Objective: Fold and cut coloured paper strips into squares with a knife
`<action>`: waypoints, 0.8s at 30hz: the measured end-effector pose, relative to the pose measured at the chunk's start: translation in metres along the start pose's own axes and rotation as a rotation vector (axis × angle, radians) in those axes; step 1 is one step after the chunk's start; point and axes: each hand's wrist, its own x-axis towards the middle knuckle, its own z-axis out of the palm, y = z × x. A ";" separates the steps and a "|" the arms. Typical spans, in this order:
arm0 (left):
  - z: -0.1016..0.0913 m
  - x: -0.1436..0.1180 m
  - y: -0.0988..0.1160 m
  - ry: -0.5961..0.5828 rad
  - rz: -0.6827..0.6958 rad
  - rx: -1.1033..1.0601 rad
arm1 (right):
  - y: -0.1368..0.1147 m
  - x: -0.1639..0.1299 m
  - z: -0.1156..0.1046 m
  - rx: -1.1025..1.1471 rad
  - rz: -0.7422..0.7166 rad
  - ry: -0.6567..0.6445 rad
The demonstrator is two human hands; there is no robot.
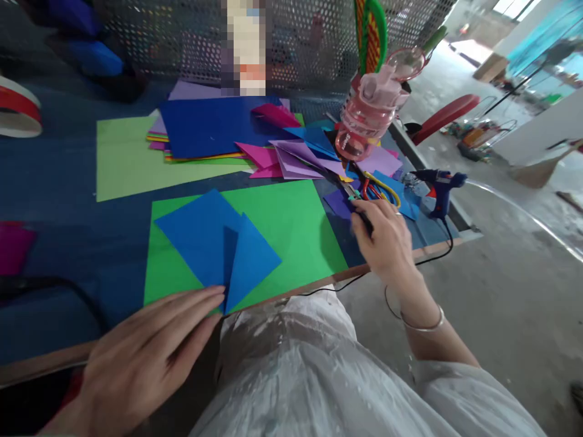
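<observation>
My left hand point(150, 346) has its fingers stretched out, the tips resting at the lower edge of a blue paper sheet point(195, 224). That sheet has one side folded over into a triangular flap point(252, 261). It lies on a larger green sheet point(300, 218) at the table's front edge. At the right, my right hand point(385, 237) curls its fingers round what looks like a utility knife point(350, 190), with a silver front and teal and black parts. Just beyond those fingers lie scissors point(385, 187) with red and yellow handles. The palm hides part of the knife.
Stacked coloured papers point(204, 124) and folded pieces point(296, 158) lie behind the green sheet. A pink bottle point(367, 115) stands at the back right. A corded glue gun point(439, 185) sits at the right edge. Tape point(20, 109) is at the left; perforated metal point(300, 48) stands behind.
</observation>
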 end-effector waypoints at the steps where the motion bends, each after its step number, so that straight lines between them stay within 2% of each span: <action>1: -0.001 0.007 0.001 0.019 -0.030 0.001 | 0.008 -0.003 -0.001 -0.062 0.065 0.018; 4: 0.000 0.032 0.000 -0.088 -0.159 -0.073 | 0.025 -0.010 0.006 -0.130 0.154 0.019; 7: 0.008 0.056 -0.005 -0.233 -0.327 -0.305 | 0.030 -0.014 0.017 -0.080 0.147 0.060; 11: 0.023 0.076 -0.014 -0.264 -0.537 -0.588 | 0.031 -0.013 0.020 -0.037 0.142 0.086; 14: 0.027 0.087 -0.015 -0.260 -0.561 -0.707 | 0.028 -0.016 0.009 -0.032 0.138 0.035; 17: 0.023 0.096 -0.013 -0.228 -0.554 -0.677 | 0.019 -0.024 -0.011 0.052 0.086 -0.028; 21: 0.020 0.103 -0.009 -0.221 -0.530 -0.618 | 0.004 -0.034 -0.028 0.265 -0.098 -0.116; 24: 0.023 0.107 -0.009 -0.271 -0.521 -0.587 | -0.002 -0.037 -0.030 0.282 -0.235 -0.196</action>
